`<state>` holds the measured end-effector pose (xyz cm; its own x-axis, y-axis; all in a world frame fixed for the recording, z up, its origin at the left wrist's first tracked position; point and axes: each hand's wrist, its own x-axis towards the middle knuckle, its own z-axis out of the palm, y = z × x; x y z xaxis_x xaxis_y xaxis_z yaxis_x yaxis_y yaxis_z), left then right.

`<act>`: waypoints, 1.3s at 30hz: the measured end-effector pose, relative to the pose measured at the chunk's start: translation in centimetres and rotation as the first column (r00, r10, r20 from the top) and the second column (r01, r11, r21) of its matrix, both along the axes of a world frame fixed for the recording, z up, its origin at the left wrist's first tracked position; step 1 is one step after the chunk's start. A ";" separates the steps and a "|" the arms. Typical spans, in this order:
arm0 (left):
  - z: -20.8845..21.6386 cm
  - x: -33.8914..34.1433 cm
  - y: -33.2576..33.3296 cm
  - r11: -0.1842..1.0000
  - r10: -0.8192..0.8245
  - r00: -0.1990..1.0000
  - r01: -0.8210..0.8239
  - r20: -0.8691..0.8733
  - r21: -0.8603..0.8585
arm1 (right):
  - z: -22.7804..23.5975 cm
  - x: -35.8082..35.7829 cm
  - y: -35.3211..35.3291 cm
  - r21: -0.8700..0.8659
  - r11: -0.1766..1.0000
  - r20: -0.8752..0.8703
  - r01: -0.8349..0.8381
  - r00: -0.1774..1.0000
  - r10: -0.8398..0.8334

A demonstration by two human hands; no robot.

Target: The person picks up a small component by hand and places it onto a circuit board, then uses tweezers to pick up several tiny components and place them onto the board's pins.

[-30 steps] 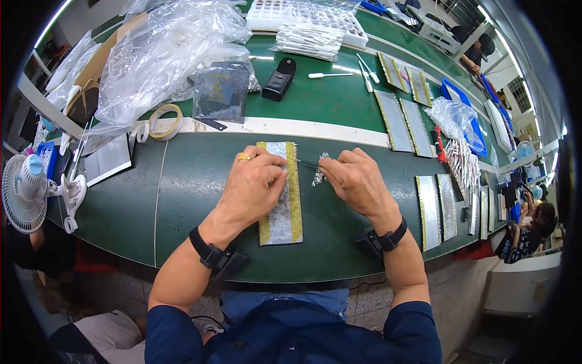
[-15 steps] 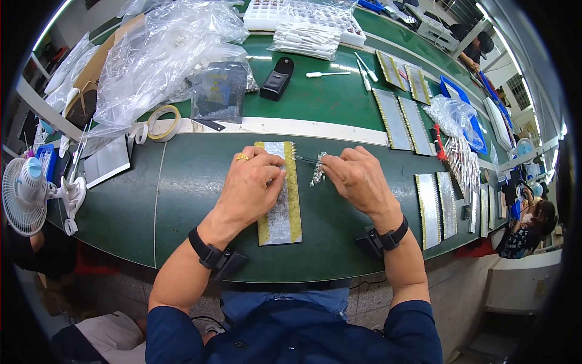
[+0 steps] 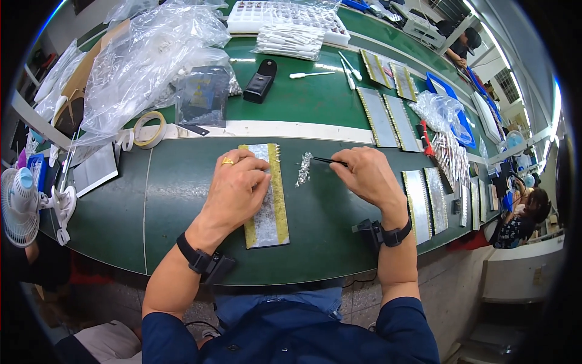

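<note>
A flat grey panel (image 3: 265,225) with yellow strips along its long edges lies in front of me, small metal teeth showing at its far right edge. Over its upper part rests my left hand (image 3: 237,185), closed, with thumb and fingertips pinched together; whatever is between them is hidden. Dark tweezers (image 3: 328,161) are gripped in my right hand (image 3: 367,175). Their tips reach the top of a loose heap of tiny silvery metal pieces (image 3: 303,172) on the green tabletop, right of the panel.
More panels (image 3: 418,203) lie at the right, others (image 3: 379,118) farther back. A tape roll (image 3: 150,130), a black pouch (image 3: 259,82), clear plastic bags (image 3: 154,64) and white droppers (image 3: 310,75) lie beyond. A white fan (image 3: 23,200) stands left. Other people sit at the far right.
My right hand has drawn the tweezers back to the right, so the heap now shows more fully. The left hand stays on the panel. The whole view has shifted slightly.
</note>
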<state>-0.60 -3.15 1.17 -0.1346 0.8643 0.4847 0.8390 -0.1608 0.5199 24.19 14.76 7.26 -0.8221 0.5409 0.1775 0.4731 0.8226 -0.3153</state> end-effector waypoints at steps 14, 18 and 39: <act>0.1 0.0 0.0 1.000 0.000 1.000 0.000 0.002 -0.014 | 1.0 0.8 0.5 -0.086 0.992 0.068 0.091 0.994 -0.086; 0.1 0.1 0.0 1.000 0.001 1.000 -0.001 0.001 -0.012 | 0.7 0.8 0.8 -0.072 0.994 0.064 0.088 0.995 -0.083; 0.0 0.1 0.0 1.000 -0.002 1.000 0.002 -0.011 -0.018 | -0.3 -0.2 -0.1 0.035 0.996 -0.108 -0.081 0.991 0.085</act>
